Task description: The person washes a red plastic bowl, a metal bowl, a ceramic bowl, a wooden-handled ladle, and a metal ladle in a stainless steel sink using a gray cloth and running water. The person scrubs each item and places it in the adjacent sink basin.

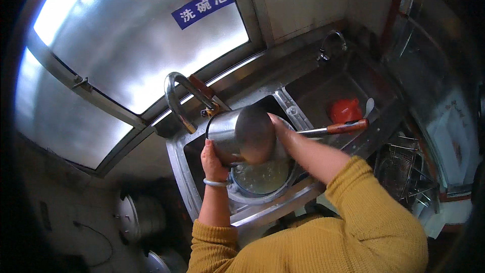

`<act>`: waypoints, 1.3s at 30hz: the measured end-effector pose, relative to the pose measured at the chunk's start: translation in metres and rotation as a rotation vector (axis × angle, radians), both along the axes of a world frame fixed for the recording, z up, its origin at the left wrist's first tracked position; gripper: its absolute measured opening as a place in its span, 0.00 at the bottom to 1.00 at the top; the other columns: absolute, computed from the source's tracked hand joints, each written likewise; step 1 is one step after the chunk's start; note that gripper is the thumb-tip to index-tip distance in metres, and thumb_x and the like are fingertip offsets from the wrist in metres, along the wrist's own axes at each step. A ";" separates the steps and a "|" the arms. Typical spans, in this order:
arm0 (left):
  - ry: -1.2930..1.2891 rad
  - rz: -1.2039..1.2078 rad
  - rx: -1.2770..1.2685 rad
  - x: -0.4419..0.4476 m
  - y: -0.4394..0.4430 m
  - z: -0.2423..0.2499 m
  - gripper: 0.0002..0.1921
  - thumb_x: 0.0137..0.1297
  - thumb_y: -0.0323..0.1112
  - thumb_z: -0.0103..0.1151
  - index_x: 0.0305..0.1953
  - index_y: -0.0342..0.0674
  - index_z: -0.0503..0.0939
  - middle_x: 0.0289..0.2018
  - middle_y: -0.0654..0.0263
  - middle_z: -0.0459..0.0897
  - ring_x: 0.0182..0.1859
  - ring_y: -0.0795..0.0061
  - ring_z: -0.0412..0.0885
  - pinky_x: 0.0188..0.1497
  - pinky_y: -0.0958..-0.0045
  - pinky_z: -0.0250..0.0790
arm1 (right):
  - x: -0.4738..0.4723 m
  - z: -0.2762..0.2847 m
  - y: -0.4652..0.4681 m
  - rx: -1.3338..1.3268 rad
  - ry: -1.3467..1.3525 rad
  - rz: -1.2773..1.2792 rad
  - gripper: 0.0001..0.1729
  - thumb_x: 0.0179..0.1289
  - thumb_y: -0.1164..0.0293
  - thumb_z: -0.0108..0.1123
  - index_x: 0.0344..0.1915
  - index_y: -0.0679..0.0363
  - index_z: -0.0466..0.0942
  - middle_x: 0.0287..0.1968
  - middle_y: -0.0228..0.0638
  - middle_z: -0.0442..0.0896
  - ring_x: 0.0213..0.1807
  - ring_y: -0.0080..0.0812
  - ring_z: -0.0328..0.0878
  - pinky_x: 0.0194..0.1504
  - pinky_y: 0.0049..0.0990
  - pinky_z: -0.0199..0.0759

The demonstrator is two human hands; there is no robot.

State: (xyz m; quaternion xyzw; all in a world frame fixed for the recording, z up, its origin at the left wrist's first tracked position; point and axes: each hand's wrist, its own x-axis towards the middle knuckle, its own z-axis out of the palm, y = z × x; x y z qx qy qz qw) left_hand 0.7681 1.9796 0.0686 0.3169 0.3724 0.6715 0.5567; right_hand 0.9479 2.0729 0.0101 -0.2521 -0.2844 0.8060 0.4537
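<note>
A cylindrical stainless steel pot (223,129) is tilted on its side above the left sink bowl. My left hand (214,163) grips its left end, thumb up, with a pale bangle at the wrist. My right hand (279,126) is against the pot's right edge, blurred, its fingers hidden, so its grip cannot be made out. Below the pot, a round basin (261,198) of cloudy, bubbly water sits in the sink bowl. A utensil with a wooden handle (346,126) and metal shaft reaches out to the right beyond my right forearm; its far end is hidden.
A curved faucet (172,94) rises behind the left bowl. In the right sink bowl (322,91) lie a red object (345,110) and a white spoon (370,107), under a second faucet (335,34). Wire racks (399,163) stand at right; a lidded metal pot (130,216) is at lower left.
</note>
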 end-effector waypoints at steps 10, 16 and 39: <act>1.454 0.190 0.413 0.067 -0.011 -0.015 0.02 0.54 0.29 0.51 0.28 0.39 0.70 0.22 0.54 0.74 0.26 0.53 0.75 0.27 0.58 0.66 | -0.020 0.005 -0.065 -0.607 0.337 -0.436 0.24 0.61 0.50 0.43 0.45 0.57 0.71 0.45 0.36 0.75 0.45 0.36 0.71 0.52 0.32 0.62; 1.315 -0.179 0.429 0.055 -0.019 0.026 0.06 0.59 0.31 0.50 0.31 0.34 0.73 0.19 0.55 0.73 0.20 0.68 0.69 0.23 0.68 0.63 | 0.022 0.036 -0.063 -0.227 0.147 -0.246 0.27 0.62 0.48 0.41 0.44 0.60 0.73 0.41 0.36 0.77 0.43 0.34 0.73 0.49 0.32 0.65; 2.137 -1.076 0.859 0.281 0.149 -0.040 0.13 0.51 0.38 0.56 0.41 0.50 0.77 0.38 0.63 0.79 0.41 0.59 0.76 0.46 0.61 0.66 | 0.045 -0.027 -0.108 0.139 -0.499 -0.365 0.18 0.63 0.65 0.50 0.46 0.67 0.70 0.40 0.37 0.76 0.42 0.29 0.69 0.47 0.27 0.61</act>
